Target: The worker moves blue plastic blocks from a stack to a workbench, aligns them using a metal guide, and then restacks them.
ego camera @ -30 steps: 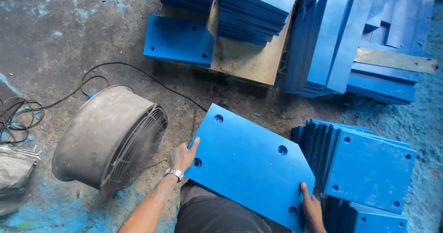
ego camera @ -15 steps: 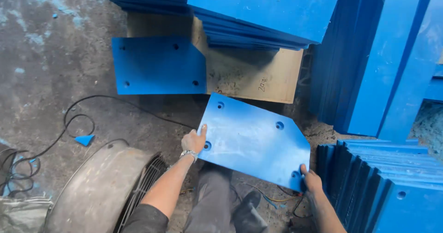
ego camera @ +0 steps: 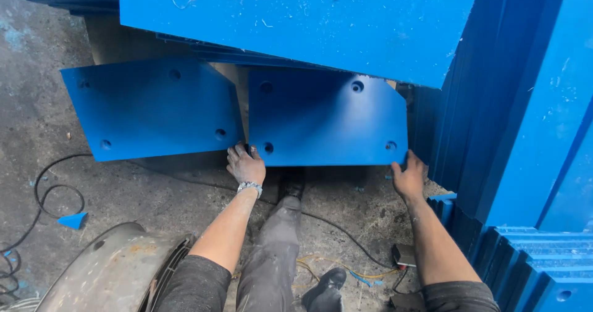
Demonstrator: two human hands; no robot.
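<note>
Blue panel (ego camera: 327, 123) (drilled corners), left hand (ego camera: 246, 165), right hand (ego camera: 407, 177) gripping.

Dark grey sleeves are pushed up above both elbows, the forearms bare. A silver metal watch band (ego camera: 249, 187) circles the left wrist. Dusty grey trousers (ego camera: 272, 250) and black shoes (ego camera: 325, 287) complete the clothing.

Blue plate (ego camera: 327, 120) boxed in: second plate (ego camera: 154, 105) just beside its left edge, overhanging blue stack (ego camera: 296, 21) right above, upright blue panels (ego camera: 494, 114) tight on the right. Free room only below, over the concrete floor (ego camera: 123, 188). Fan housing (ego camera: 105, 275) and black cable (ego camera: 55, 188) obstruct lower left.
</note>
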